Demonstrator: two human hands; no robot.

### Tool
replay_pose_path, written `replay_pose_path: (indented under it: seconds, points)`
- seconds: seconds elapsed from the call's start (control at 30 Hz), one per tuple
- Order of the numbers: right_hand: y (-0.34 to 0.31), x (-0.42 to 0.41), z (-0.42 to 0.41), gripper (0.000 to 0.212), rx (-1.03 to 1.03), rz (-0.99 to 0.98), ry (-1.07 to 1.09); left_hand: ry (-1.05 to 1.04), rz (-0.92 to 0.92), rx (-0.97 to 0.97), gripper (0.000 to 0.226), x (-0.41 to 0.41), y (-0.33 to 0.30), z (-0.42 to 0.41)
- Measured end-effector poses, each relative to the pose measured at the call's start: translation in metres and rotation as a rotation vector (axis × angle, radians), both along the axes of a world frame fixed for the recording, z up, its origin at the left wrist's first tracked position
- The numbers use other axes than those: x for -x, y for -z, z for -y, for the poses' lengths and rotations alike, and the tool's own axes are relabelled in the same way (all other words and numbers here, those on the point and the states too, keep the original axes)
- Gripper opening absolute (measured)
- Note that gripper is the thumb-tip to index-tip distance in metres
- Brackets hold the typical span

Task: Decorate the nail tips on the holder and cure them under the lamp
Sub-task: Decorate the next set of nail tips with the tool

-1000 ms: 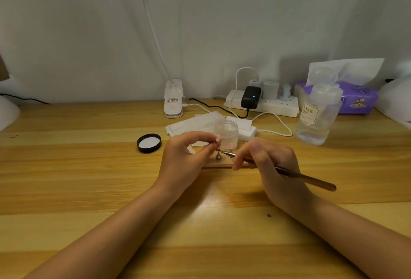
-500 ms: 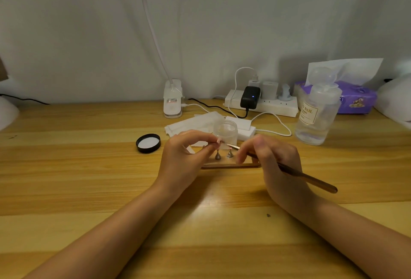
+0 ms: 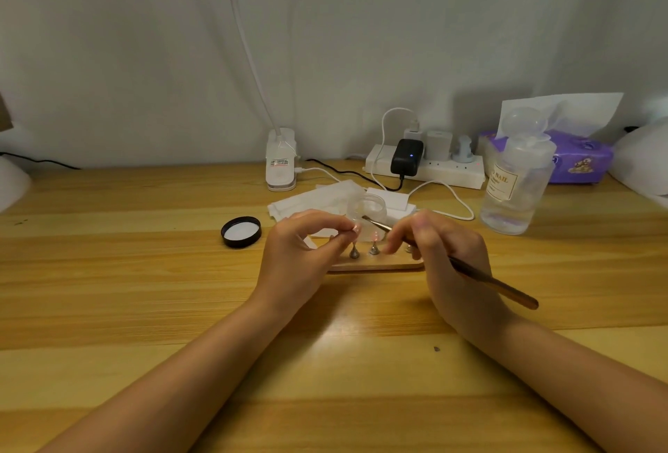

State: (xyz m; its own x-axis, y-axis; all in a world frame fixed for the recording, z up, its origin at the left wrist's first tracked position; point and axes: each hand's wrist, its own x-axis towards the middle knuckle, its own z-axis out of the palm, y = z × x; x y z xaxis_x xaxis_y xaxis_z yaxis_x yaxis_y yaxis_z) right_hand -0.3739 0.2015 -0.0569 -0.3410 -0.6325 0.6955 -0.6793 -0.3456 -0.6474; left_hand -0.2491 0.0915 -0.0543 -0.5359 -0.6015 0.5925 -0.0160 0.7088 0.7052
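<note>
Landmark: the wooden holder (image 3: 376,266) at mid-desk. Left of it and slightly behind, a black lid (image 3: 241,232) lies flat with its white inside up, presumably off the clear jar (image 3: 367,212) just behind the holder, kept within brush reach. Left hand (image 3: 300,257), over the holder's left end, pinches a pinkish nail tip (image 3: 356,229) on its stand, likely steadying it. Right hand (image 3: 446,254), over the right end, grips a brush (image 3: 484,281) like a pen, bristles aimed toward that tip. Contact cannot be judged. Hands hide both holder ends; remaining tips uncountable.
</note>
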Motion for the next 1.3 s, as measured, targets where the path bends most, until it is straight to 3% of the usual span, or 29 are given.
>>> replay_pose_path:
  seconds: [0.23, 0.5, 0.93, 1.13, 1.3]
  points:
    - [0.0017, -0.0044, -0.0011, 0.033, 0.008, -0.094, -0.11, 0.004, 0.004, 0.009, 0.016, -0.0007, 0.0, 0.0002]
    - [-0.0017, -0.0003, -0.0015, 0.035, 0.025, 0.102, -0.046, 0.019, -0.043, 0.008, 0.021, -0.0004, -0.0002, -0.0008]
    - [-0.0017, -0.0023, 0.0004, 0.033, -0.068, 0.019, -0.033, 0.001, -0.009, 0.066, 0.026, -0.0004, -0.0005, -0.0031]
    - [0.0008, -0.0021, -0.003, 0.038, 0.062, 0.112, -0.107, -0.008, -0.029, 0.022, 0.028, 0.0001, -0.001, -0.0037]
    - [-0.003, -0.0045, 0.0005, 0.031, -0.03, -0.007, 0.0, -0.008, -0.019, 0.009, 0.022, 0.0001, -0.0014, -0.0051]
